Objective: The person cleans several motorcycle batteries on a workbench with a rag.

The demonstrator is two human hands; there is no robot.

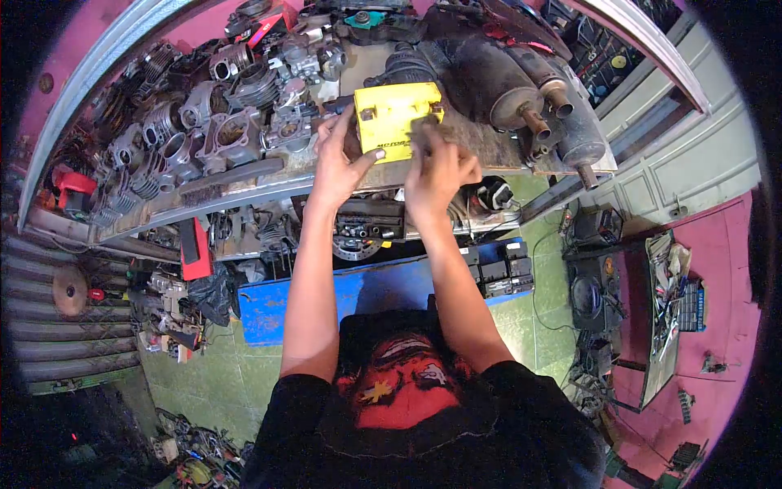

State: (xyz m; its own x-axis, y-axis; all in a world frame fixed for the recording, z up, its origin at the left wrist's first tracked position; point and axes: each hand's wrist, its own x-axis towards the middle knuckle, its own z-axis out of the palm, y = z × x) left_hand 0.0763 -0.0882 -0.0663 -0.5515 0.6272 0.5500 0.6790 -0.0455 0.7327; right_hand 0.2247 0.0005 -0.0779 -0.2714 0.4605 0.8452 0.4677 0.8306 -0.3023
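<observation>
My left hand [336,163] clasps the yellow box [395,122] by its left side; blurred at its near right, my right hand's [441,173] grip I cannot tell.

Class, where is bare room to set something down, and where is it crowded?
Bare wooden benchtop shows between the right hand and the dark cylindrical metal mufflers; below, the flat blue surface looks bare at its left end, away from the rectangular black boxes. Grey metal engine parts crowd the benchtop's left.
</observation>
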